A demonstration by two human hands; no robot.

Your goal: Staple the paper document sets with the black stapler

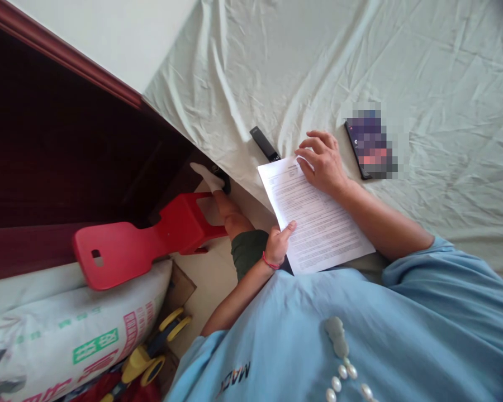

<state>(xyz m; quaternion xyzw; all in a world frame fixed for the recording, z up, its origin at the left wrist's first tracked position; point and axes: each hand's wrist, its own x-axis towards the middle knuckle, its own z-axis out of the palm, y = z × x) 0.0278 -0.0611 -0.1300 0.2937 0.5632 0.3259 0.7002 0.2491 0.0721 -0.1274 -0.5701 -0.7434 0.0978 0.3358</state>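
A white sheet of printed paper [318,223], dense with small lines of text, rests at a slant between my lap and the bed's edge. My left hand [279,244], with a red band at the wrist, pinches its left side, thumb on top and fingers hidden underneath. Over the sheet's upper right part is my right hand [322,162], fingers apart and loosely bent, gripping nothing. A black remote-like handset [265,145] lies just beyond the paper's top corner. To the right of my right hand lies a dark phone [369,145], its screen blurred out.
A pale wrinkled sheet [452,72] covers the bed. On the left stand a red plastic chair [121,251], a printed white sack [84,329] and a yellow-and-blue wheeled toy [140,360]. Dark red wooden furniture [58,128] runs along the wall.
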